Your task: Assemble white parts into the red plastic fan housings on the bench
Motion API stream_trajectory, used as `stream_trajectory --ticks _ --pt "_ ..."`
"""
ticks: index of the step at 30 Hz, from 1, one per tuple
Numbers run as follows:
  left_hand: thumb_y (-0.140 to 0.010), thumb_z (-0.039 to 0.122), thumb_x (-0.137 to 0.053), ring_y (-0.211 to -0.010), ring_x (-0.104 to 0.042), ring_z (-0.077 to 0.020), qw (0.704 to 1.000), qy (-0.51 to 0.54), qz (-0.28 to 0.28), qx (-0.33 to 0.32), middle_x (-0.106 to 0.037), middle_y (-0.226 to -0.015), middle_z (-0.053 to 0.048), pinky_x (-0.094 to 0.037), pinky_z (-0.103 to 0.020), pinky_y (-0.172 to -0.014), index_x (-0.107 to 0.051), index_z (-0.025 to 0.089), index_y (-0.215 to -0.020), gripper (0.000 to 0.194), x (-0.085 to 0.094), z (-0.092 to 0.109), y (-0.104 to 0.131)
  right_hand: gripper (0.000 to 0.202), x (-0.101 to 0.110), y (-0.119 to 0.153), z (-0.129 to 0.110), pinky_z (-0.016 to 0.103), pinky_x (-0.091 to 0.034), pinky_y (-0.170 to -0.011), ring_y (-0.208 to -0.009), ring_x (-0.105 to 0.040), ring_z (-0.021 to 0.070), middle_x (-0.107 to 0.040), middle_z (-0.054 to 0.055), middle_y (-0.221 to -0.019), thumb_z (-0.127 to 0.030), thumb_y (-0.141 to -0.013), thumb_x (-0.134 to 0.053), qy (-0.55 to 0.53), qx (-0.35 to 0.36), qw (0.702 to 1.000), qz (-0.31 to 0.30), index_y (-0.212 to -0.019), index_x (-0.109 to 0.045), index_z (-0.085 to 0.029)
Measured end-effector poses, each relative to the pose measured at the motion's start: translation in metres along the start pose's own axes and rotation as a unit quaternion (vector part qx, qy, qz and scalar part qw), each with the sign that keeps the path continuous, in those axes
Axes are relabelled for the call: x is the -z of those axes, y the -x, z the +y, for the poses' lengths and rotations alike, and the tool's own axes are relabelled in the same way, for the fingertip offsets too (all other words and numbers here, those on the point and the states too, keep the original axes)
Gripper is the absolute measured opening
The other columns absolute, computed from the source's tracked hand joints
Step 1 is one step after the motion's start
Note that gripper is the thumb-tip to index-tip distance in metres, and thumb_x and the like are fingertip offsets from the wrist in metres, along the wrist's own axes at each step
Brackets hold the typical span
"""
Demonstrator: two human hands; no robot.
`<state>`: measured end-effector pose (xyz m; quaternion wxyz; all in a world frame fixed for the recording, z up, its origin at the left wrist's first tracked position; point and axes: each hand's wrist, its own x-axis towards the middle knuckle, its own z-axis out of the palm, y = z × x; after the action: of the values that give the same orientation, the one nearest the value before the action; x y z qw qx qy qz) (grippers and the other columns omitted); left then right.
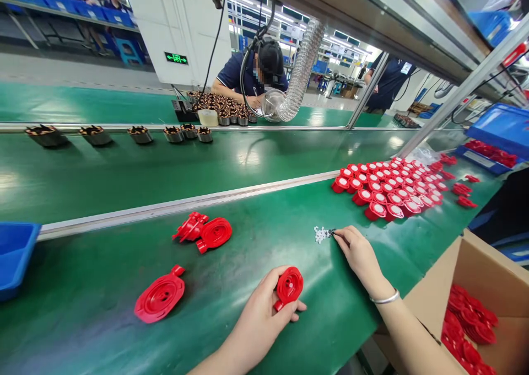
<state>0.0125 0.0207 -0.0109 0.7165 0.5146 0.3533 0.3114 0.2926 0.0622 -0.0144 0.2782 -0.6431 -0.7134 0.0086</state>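
My left hand (264, 314) is closed around a red round plastic housing (290, 284) with a short side spout, its hollow face turned up and a small pale piece at its centre. Over to the right, my right hand (356, 253) pinches at a small cluster of black parts (332, 232) on the green bench. Small white parts (320, 235) lie in a loose pile beside them. A flat red cover (160, 295) rests left of my left hand. Farther back sit another red cover (215, 233) and a stack of red pieces (191, 226) touching it.
Many red cups with white discs (388, 185) stand at the right. A cardboard box (510, 287) holds red parts near my right arm. Blue bins (14, 253) stand at both sides. Copper-wound cores (140, 134) line the conveyor (206, 171); a co-worker (252, 71) sits beyond.
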Motion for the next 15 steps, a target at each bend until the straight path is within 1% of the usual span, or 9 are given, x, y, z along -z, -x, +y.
stream_trajectory --ticks 5,9,15 --pt "-0.082 0.025 -0.058 -0.089 -0.071 -0.0217 1.000 0.008 -0.002 0.002 -0.056 -0.110 -0.007 -0.057 -0.034 -0.072 -0.044 0.021 -0.122 0.042 0.0005 0.0012 -0.0008 0.032 0.0009 0.0020 0.0035 0.036 -0.054 -0.072 -0.078 -0.065 0.0220 -0.064 0.007 -0.085 -0.042 -0.101 -0.043 0.004 -0.006 1.000 0.000 -0.088 -0.064 -0.021" --pt "-0.081 0.025 -0.058 -0.088 -0.071 -0.0217 1.000 0.012 -0.001 0.000 -0.057 -0.108 -0.008 -0.057 -0.034 -0.071 -0.045 0.020 -0.121 0.042 0.0001 0.0040 -0.0012 0.033 0.0026 0.0033 0.0058 0.036 -0.054 -0.073 -0.079 -0.065 0.0224 -0.064 0.007 -0.085 -0.043 -0.101 -0.042 0.007 0.001 1.000 -0.004 -0.087 -0.062 -0.022" --pt "-0.079 0.025 -0.059 -0.087 -0.071 -0.0224 1.000 0.017 -0.001 0.001 -0.057 -0.106 -0.008 -0.057 -0.034 -0.069 -0.045 0.019 -0.119 0.043 -0.0005 0.0072 -0.0017 0.030 0.0013 -0.0027 0.0057 0.036 -0.053 -0.071 -0.077 -0.064 0.0220 -0.064 0.007 -0.085 -0.041 -0.100 -0.043 0.018 0.019 1.000 -0.017 -0.088 -0.062 -0.021"
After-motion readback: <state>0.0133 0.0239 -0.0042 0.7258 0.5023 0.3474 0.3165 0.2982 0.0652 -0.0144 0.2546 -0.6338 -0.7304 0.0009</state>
